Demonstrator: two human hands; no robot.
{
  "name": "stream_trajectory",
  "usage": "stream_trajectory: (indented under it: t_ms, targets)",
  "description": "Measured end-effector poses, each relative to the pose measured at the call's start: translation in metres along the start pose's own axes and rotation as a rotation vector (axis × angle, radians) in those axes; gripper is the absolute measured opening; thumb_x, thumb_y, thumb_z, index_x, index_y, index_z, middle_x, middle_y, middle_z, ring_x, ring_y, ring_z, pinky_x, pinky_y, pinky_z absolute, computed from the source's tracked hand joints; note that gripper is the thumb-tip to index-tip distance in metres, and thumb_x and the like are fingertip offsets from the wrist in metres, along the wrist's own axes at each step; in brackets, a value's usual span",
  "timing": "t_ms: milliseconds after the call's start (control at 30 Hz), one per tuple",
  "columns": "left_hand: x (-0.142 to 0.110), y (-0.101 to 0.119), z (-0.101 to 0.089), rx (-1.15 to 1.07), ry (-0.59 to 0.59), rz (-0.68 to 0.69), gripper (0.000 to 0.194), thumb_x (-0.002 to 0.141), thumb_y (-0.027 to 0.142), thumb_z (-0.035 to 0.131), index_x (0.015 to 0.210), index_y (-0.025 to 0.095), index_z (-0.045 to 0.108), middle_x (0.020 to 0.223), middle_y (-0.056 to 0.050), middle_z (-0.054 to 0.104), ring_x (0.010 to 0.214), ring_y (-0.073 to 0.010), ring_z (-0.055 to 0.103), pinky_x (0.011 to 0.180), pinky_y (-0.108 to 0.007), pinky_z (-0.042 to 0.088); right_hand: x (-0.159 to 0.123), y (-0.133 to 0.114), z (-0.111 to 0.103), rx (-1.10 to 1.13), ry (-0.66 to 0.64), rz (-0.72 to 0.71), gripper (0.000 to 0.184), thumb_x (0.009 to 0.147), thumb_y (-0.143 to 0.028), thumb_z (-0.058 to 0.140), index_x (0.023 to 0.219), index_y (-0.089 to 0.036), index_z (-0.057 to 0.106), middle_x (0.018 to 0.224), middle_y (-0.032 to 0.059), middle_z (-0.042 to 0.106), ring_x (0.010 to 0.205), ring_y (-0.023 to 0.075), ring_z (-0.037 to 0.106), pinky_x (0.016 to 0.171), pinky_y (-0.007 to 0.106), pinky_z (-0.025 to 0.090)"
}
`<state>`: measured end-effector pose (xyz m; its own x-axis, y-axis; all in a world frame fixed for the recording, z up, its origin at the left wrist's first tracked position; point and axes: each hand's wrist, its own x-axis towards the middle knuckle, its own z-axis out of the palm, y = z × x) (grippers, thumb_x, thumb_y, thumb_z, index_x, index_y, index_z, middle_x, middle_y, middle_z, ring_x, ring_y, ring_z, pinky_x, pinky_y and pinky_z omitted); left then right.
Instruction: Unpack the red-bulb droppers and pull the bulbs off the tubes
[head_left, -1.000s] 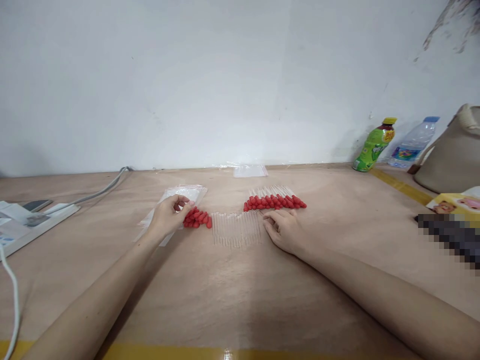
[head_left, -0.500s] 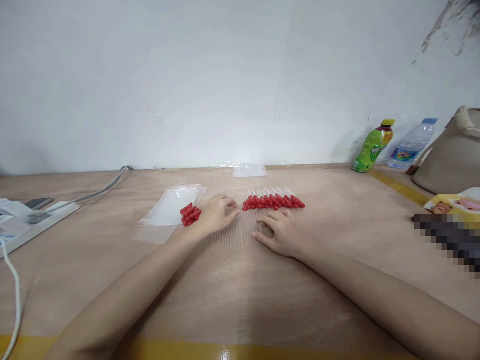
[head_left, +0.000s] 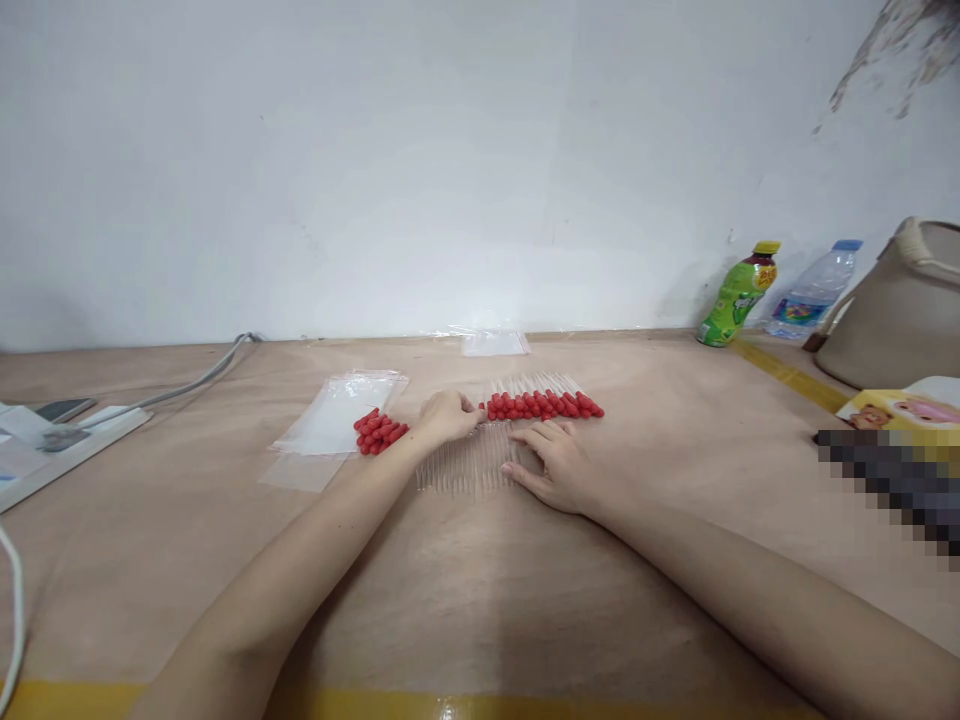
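My left hand point(head_left: 448, 415) is pinched at the left end of a row of glass droppers, on one with a red rubber bulb point(head_left: 481, 408). The row's red bulbs point(head_left: 546, 404) point toward me, and its thin clear stems lie toward the wall. Nearer me lies a flat row of clear glass tubes point(head_left: 461, 465) without bulbs, partly under my left wrist. My right hand point(head_left: 556, 465) rests at the right edge of those tubes, thumb and fingers apart. A small pile of loose red bulbs point(head_left: 379, 432) sits left of my left wrist.
Clear plastic bags point(head_left: 330, 415) lie stacked at left, another bag point(head_left: 495, 343) by the wall. A power strip point(head_left: 112, 430) with cables is far left. At right stand a green drink bottle point(head_left: 739, 297), a water bottle point(head_left: 814, 292), a beige bag point(head_left: 892, 310) and a yellow packet point(head_left: 900, 412).
My left hand's thumb and fingers have closed, and a red bulb now shows at their tips beside the row. My right hand stays at the tubes. The view has shifted slightly.
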<state>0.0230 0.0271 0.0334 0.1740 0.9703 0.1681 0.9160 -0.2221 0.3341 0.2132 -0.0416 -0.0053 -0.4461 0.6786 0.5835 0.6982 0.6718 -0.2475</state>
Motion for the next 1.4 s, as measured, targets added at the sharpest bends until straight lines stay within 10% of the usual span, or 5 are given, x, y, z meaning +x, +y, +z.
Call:
stream_trajectory:
  t_ms: [167, 367, 667, 833, 1400]
  targets:
    - [-0.023, -0.006, -0.01, 0.037, 0.202, 0.006, 0.025, 0.075, 0.036, 0.049, 0.068, 0.016, 0.063, 0.073, -0.008, 0.063, 0.077, -0.0238, 0.058, 0.069, -0.034, 0.043, 0.0, 0.002, 0.002, -0.002, 0.055, -0.006, 0.031, 0.079, -0.041, 0.053, 0.1, -0.018, 0.056, 0.098, 0.0079, 0.062, 0.093, 0.0203, 0.054, 0.08, 0.036, 0.035]
    - [-0.071, -0.031, -0.016, 0.064, 0.484, 0.342, 0.014, 0.078, 0.026, 0.047, 0.078, 0.017, 0.058, 0.077, -0.005, 0.059, 0.08, -0.0199, 0.055, 0.074, -0.033, 0.044, 0.001, 0.006, 0.004, 0.074, 0.088, 0.07, 0.033, 0.079, -0.036, 0.054, 0.107, -0.018, 0.052, 0.099, 0.0084, 0.061, 0.093, 0.021, 0.056, 0.082, 0.037, 0.042]
    - [-0.098, -0.045, -0.009, -0.015, 0.524, 0.542, 0.009, 0.079, 0.021, 0.05, 0.085, 0.018, 0.054, 0.079, -0.004, 0.063, 0.076, -0.0169, 0.058, 0.072, -0.03, 0.046, 0.0, 0.011, 0.003, 0.145, 0.23, 0.074, 0.041, 0.081, -0.033, 0.05, 0.118, -0.016, 0.044, 0.107, 0.0112, 0.055, 0.1, 0.023, 0.052, 0.085, 0.04, 0.044]
    - [-0.097, -0.039, -0.005, -0.025, 0.513, 0.626, 0.009, 0.079, 0.018, 0.05, 0.087, 0.018, 0.053, 0.078, -0.003, 0.063, 0.071, -0.0157, 0.057, 0.067, -0.029, 0.045, -0.002, 0.004, -0.008, 0.058, 0.278, -0.162, 0.045, 0.079, -0.034, 0.054, 0.121, -0.019, 0.045, 0.119, 0.0125, 0.049, 0.111, 0.024, 0.045, 0.093, 0.043, 0.037]
    - [-0.094, -0.017, 0.006, -0.006, 0.372, 0.841, 0.031, 0.08, 0.027, 0.057, 0.109, 0.018, 0.053, 0.109, -0.008, 0.061, 0.107, -0.0217, 0.052, 0.088, -0.037, 0.043, -0.005, -0.008, -0.003, -0.012, 0.137, -0.319, 0.013, 0.083, -0.024, 0.05, 0.085, -0.021, 0.063, 0.075, -0.0006, 0.065, 0.082, 0.0144, 0.054, 0.096, 0.041, 0.025]
